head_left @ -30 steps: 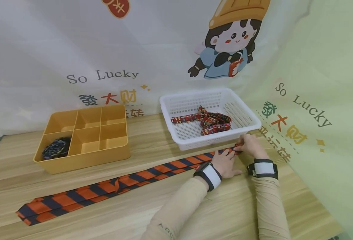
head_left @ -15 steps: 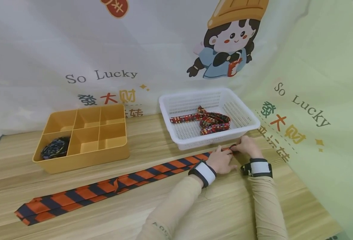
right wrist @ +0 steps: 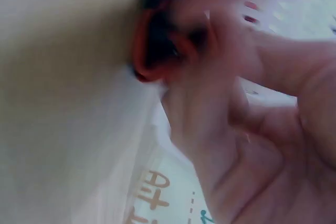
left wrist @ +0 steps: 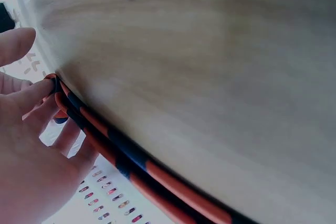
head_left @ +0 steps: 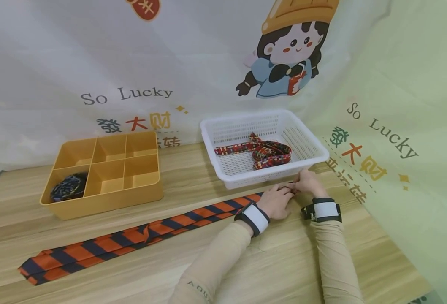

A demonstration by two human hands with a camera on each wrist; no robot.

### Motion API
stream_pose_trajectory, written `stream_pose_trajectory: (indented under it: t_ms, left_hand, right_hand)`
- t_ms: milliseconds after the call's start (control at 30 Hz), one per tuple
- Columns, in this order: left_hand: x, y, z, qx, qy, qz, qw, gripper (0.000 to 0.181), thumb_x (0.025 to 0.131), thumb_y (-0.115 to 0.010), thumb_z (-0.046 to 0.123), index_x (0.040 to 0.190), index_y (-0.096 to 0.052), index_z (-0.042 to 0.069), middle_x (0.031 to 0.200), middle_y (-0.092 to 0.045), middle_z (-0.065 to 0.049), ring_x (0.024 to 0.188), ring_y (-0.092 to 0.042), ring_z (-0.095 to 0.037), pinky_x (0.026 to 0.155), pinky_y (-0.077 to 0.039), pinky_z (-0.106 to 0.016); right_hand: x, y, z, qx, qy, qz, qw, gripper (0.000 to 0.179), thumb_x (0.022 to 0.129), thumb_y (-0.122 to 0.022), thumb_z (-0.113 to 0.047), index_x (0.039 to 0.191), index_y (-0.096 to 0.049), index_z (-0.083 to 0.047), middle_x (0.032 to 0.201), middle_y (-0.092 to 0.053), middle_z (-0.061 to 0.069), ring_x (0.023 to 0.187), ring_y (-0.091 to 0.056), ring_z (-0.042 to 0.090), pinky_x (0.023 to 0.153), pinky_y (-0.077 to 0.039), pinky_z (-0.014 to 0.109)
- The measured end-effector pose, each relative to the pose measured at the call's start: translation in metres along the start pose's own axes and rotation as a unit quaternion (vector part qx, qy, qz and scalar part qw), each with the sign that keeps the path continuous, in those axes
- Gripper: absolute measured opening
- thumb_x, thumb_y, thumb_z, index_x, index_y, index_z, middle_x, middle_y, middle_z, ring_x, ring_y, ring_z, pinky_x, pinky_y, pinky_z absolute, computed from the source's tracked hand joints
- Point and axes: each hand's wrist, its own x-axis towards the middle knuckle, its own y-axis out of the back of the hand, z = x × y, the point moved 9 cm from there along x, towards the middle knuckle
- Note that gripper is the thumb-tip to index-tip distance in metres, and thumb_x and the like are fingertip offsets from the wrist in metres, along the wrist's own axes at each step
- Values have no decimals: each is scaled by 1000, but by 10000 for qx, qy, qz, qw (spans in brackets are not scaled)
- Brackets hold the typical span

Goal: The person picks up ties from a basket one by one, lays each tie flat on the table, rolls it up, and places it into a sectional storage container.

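An orange and navy striped necktie (head_left: 105, 247) stretches diagonally across the wooden table, its wide end at the front left. At its narrow end, my right hand (head_left: 307, 182) pinches a small coil of the tie between thumb and fingers; the right wrist view shows this coil (right wrist: 152, 51) blurred. Just left of it, my left hand (head_left: 274, 203) lies over the tie with fingers extended. From the left wrist, those fingers (left wrist: 39, 100) reach along the tie's edge near the coil, and the thumb stands apart. Both hands partly cover the narrow end.
A white plastic basket (head_left: 232, 183) stands right behind the hands, holding a multicoloured patterned tie (head_left: 270, 154). To the left, a yellow divided box (head_left: 109, 200) has a dark rolled tie (head_left: 69, 187) in its front left compartment. Printed cloth hangs behind and at right.
Both hands have shifted a little left along the necktie, and its narrow end has drawn in with the right hand. The wide end stays put.
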Motion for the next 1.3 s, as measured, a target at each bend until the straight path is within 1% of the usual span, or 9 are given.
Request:
stream_pose_trajectory:
  t_ms: [100, 200, 300, 433, 600, 833, 1067, 1200, 1300]
  left_hand:
    - [-1, -2, 1, 145, -19, -88, 9999, 53, 93, -53, 43, 142, -44, 24, 151, -36, 9, 139, -31, -17, 109, -36, -31]
    - [-1, -3, 0, 180, -25, -115, 9998, 53, 94, -52, 45, 142, -45, 25, 151, -35, 6, 139, -31, -17, 107, -38, -30]
    - [-2, -1, -1, -42, -51, -10, 10000, 49, 92, -56, 41, 138, -50, 23, 148, -33, -2, 128, -44, -18, 96, -46, -28]
    - [-3, 2, -4, -406, -202, 46, 9990, 46, 91, -59, 33, 135, -52, 20, 147, -29, -8, 118, -50, -18, 85, -50, -25]
    - [-3, 4, -7, -580, -371, 90, 9976, 45, 91, -60, 26, 135, -54, 18, 148, -31, -8, 132, -42, -18, 101, -43, -24]
    - [-2, 3, -11, -544, -227, 59, 9982, 45, 90, -61, 26, 134, -55, 23, 150, -26, -10, 130, -42, -20, 84, -50, -26]
    - [-4, 8, -14, -770, -96, 175, 9968, 39, 89, -63, 30, 127, -61, 27, 147, -31, -9, 131, -41, -22, 99, -44, -27]
    - [-3, 9, -15, -797, -228, 239, 9963, 35, 90, -61, 34, 124, -64, 25, 147, -36, -9, 134, -37, -22, 109, -32, -32]
    - [-1, 11, -20, -1248, -204, 459, 9909, 27, 92, -58, 26, 113, -70, 14, 139, -46, -9, 131, -41, -20, 110, -32, -31]
  right_hand:
    - [-1, -1, -1, 116, 124, -208, 9996, 16, 85, -62, -7, 80, -66, 8, 70, -67, 11, 62, -60, 14, 60, -48, 24]
    - [-3, 2, -1, -278, 136, -79, 9995, 20, 83, -65, -11, 87, -63, 9, 85, -68, 21, 75, -62, 27, 69, -50, 34]
    - [-3, 3, 0, -446, 27, -32, 9990, 25, 81, -69, -16, 89, -65, 8, 90, -69, 23, 83, -62, 33, 75, -50, 41]
    - [-1, -2, 2, -306, -120, -168, 9993, 22, 81, -70, -19, 82, -71, 3, 79, -71, 13, 75, -61, 23, 69, -48, 33]
    - [2, -4, -1, -381, -221, -121, 9990, 23, 79, -74, -21, 74, -67, 1, 72, -64, 6, 68, -52, 18, 60, -40, 24]
    - [1, -2, -12, -184, 28, -68, 9998, 27, 71, -81, -18, 73, -61, 0, 71, -62, 9, 68, -54, 20, 58, -41, 26]
    - [17, -8, 4, 129, 760, -269, 9967, 10, 76, -75, -12, 79, -70, -5, 78, -71, 8, 70, -59, 18, 62, -46, 26]
    - [6, -2, -8, -123, 398, -178, 9990, 15, 75, -73, -11, 84, -69, 0, 87, -71, 16, 77, -62, 25, 64, -47, 29]
    - [0, 1, -14, -169, 270, -22, 9995, 19, 74, -72, -11, 85, -67, 4, 84, -69, 18, 73, -60, 24, 60, -45, 27]
